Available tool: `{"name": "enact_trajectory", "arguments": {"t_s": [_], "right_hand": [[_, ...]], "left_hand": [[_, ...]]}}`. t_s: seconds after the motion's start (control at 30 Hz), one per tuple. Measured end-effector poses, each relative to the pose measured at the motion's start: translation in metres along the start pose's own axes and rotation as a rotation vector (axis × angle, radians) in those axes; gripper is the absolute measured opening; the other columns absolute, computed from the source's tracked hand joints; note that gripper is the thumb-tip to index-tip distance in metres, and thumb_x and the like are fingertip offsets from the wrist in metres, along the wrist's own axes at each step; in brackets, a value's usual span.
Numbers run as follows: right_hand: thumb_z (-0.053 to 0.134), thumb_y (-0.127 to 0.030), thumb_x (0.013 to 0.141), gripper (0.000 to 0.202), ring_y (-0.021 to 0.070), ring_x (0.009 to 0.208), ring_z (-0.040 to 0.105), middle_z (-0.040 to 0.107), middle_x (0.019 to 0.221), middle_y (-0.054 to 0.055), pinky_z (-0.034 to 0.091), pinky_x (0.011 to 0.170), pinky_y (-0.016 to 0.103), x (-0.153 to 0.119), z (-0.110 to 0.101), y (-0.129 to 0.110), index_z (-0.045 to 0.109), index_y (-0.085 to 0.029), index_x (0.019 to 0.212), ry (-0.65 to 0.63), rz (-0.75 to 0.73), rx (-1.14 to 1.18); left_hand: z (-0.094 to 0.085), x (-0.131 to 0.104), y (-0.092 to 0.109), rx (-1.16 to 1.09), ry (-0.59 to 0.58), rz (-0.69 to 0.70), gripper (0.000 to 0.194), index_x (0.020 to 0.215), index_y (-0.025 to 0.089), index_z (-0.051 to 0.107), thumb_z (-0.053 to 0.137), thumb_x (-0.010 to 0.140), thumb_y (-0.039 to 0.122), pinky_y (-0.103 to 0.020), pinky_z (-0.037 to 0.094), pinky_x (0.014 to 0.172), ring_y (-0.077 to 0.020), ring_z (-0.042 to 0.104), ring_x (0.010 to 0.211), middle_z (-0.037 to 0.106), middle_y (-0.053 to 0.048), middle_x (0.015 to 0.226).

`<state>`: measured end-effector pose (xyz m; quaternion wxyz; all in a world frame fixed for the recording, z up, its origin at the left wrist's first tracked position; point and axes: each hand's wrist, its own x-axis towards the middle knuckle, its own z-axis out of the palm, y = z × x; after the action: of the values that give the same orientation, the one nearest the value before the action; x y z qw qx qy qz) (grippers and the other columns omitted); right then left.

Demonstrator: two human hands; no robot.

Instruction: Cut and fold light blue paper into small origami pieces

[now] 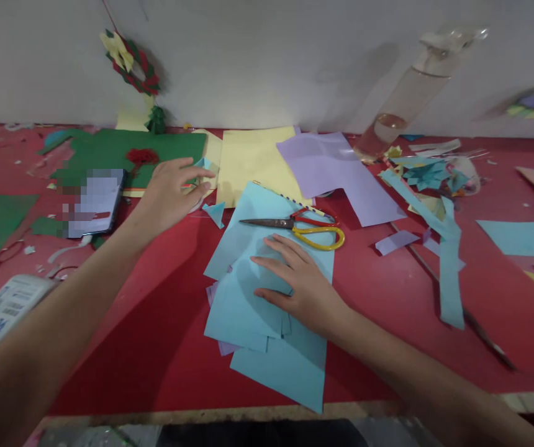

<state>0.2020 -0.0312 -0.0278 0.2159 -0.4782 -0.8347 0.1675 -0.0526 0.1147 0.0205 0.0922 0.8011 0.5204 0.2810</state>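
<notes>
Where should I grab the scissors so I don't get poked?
Best by the red handle and yellow handle, coming from the right. The scissors lie on blue paper with their pointed blades aimed left, so the rounded loops sit at the opposite end, away from the tip.

Scissors (288,223) — atop blue paper (248,241)

The left hand (169,189) and the right hand (305,287) are seen bare, as are the slender left forearm (94,279) and right forearm (402,354). Dark clothing (262,434) is glimpsed at the bottom edge; its cut is hidden.
</notes>
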Motion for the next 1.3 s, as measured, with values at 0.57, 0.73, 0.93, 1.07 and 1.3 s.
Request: {"name": "enact_trajectory", "arguments": {"t_s": [0.57,0.73,0.93,1.07,1.3], "right_hand": [[0.063,-0.041,0.09,0.037,0.0305,0.142,0.037,0.049,0.148,0.012,0.04,0.111,0.053,0.003,-0.002,-0.001,0.068,-0.026,0.123,-0.027,-0.014,-0.014],[0.063,-0.041,0.09,0.033,0.0302,0.142,0.039,0.05,0.147,0.012,0.04,0.111,0.053,0.003,0.001,0.0,0.069,-0.026,0.119,-0.003,-0.03,-0.004],[0.061,-0.044,0.091,0.036,0.0307,0.143,0.037,0.049,0.148,0.012,0.039,0.113,0.054,0.004,0.003,0.0,0.066,-0.024,0.121,-0.019,-0.045,-0.019],[0.061,-0.045,0.091,0.039,0.0301,0.144,0.034,0.047,0.149,0.012,0.036,0.115,0.053,0.005,0.003,-0.003,0.064,-0.024,0.124,-0.033,-0.02,-0.011],[0.076,-0.048,0.076,0.069,0.032,0.144,0.034,0.037,0.155,0.015,0.036,0.115,0.055,0.008,0.005,-0.004,0.05,-0.022,0.135,0.072,0.138,0.181]], "left_hand": [[0.034,0.05,-0.059,-0.015,0.008,-0.006,0.018,0.095,0.02,0.071,0.067,0.083,0.033,-0.042,0.045,0.098,-0.0213,0.059,0.104,0.07,-0.002,0.103],[0.014,0.032,-0.025,0.017,0.048,-0.048,0.01,0.092,0.023,0.071,0.066,0.086,0.029,-0.043,0.045,0.098,-0.0217,0.06,0.106,0.071,0.001,0.1],[-0.024,-0.026,0.028,-0.245,-0.149,0.08,0.013,0.09,0.024,0.072,0.061,0.088,0.031,-0.03,0.052,0.082,-0.0168,0.067,0.09,0.074,0.001,0.092],[-0.012,-0.046,0.027,-0.219,-0.267,0.143,0.013,0.084,0.025,0.071,0.058,0.087,0.026,-0.039,0.051,0.091,-0.0213,0.066,0.1,0.073,-0.003,0.103],[0.018,-0.069,0.052,-0.116,-0.343,0.29,0.028,0.115,0.021,0.062,0.063,0.088,0.03,-0.043,0.048,0.097,-0.0256,0.056,0.114,0.066,-0.007,0.117]]}}
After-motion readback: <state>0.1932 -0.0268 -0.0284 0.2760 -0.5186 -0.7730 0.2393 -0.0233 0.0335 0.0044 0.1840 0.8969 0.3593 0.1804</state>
